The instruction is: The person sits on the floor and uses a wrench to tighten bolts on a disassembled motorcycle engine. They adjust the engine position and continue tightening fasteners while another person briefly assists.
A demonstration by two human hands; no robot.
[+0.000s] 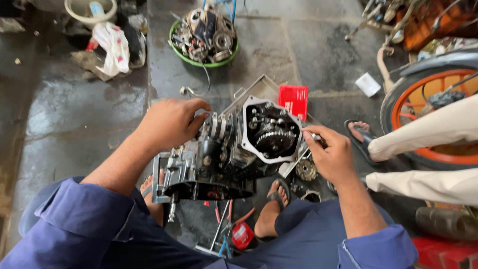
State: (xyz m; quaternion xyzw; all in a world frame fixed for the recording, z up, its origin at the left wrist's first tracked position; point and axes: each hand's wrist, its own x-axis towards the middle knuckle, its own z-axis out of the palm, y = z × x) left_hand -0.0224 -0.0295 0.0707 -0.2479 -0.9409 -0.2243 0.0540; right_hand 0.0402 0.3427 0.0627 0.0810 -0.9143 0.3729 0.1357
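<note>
One engine (234, 149) sits on the floor between your two feet. Your left hand (172, 122) grips its top, fingers curled around it. Your right hand (332, 152) pinches a small metal tool (314, 136) at the open side; its tip is hidden. One green bowl (204, 37) of parts stands well apart.

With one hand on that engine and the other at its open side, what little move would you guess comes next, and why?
Probably a small turn of the slim metal tool that the right hand pinches at the rim of the open cover. The left hand grips the engine block, bracing it, and the toothed gear lies exposed.
</note>
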